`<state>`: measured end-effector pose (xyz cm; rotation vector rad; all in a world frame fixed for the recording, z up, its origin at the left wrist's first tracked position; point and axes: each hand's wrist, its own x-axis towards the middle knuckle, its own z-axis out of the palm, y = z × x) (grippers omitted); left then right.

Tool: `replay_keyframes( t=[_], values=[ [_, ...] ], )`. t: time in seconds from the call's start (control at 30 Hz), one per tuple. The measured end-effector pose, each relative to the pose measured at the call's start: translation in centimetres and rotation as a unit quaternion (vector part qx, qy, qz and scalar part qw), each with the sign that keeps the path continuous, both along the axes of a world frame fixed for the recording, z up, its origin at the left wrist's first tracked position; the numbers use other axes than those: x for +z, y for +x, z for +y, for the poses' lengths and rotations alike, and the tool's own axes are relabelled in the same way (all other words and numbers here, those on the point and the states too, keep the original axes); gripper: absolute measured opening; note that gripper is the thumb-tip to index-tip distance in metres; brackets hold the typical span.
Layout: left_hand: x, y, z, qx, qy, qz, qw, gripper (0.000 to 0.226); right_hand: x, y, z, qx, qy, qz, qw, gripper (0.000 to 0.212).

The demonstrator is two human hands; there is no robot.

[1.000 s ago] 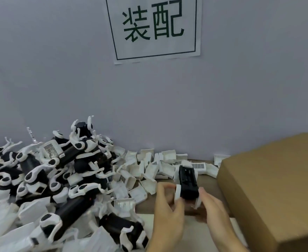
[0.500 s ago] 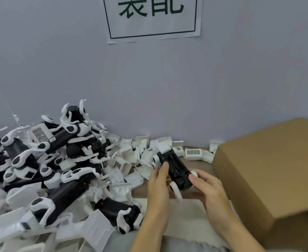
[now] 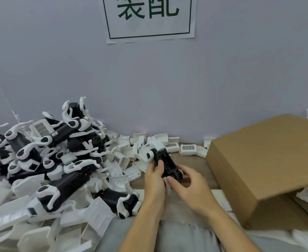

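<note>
Housing (image 3: pixel 165 163), black with white end caps, is held just above the counter (image 3: pixel 193 162), between a pile of like units (image 3: pixel 62 160) and a cardboard box (image 3: pixel 269 160). Left hand (image 3: pixel 154 180): fingers curled round the housing's left flank. Right hand (image 3: pixel 193 184): fingers and thumb pinching its near end. Loose white shells (image 3: pixel 131 151) lie behind.

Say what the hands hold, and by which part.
A black part: the left hand grips its left side, the right hand pinches its near end.
</note>
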<state>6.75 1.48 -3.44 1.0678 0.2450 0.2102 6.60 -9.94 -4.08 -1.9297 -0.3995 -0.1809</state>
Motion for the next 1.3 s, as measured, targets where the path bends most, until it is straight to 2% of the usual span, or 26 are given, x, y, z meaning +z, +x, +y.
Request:
replay_keyframes(
  t=[0.1, 0.23, 0.4, 0.5, 0.73, 0.87, 1.03, 1.3],
  values=[
    [0.0, -0.2, -0.3, -0.001, -0.003, -0.014, 1.000, 0.018, -0.3, -0.2, 0.1, -0.015, -0.042, -0.019, 0.999, 0.025],
    [0.0, -0.5, -0.5, -0.016, 0.034, -0.028, 0.999, 0.018, 0.1, -0.6, 0.0, -0.014, -0.044, -0.023, 0.999, 0.029],
    [-0.1, -1.1, -0.9, -0.022, 0.079, -0.029, 0.996, 0.013, 0.1, -0.9, -0.2, -0.024, -0.071, -0.013, 0.997, 0.021],
    [0.0, -1.5, -1.2, -0.016, 0.109, -0.040, 0.993, 0.014, 0.1, -1.1, -0.4, -0.027, -0.067, -0.013, 0.997, 0.015],
    [0.2, -1.9, -1.5, 0.006, 0.163, -0.061, 0.985, 0.016, 0.3, -1.4, -0.5, -0.028, -0.064, 0.003, 0.998, 0.017],
    [-0.4, -1.1, -1.4, 0.002, 0.167, -0.081, 0.983, 0.009, 0.4, -1.2, -0.5, -0.034, -0.052, 0.000, 0.998, 0.013],
    [-0.8, -0.5, -1.4, 0.011, 0.177, -0.101, 0.979, 0.014, 0.5, -0.7, -0.5, -0.048, -0.065, 0.012, 0.997, 0.008],
    [-0.7, -0.5, -1.5, 0.040, 0.209, -0.107, 0.971, 0.013, 0.6, -0.6, -0.2, -0.044, -0.067, 0.019, 0.997, 0.012]
  ],
)
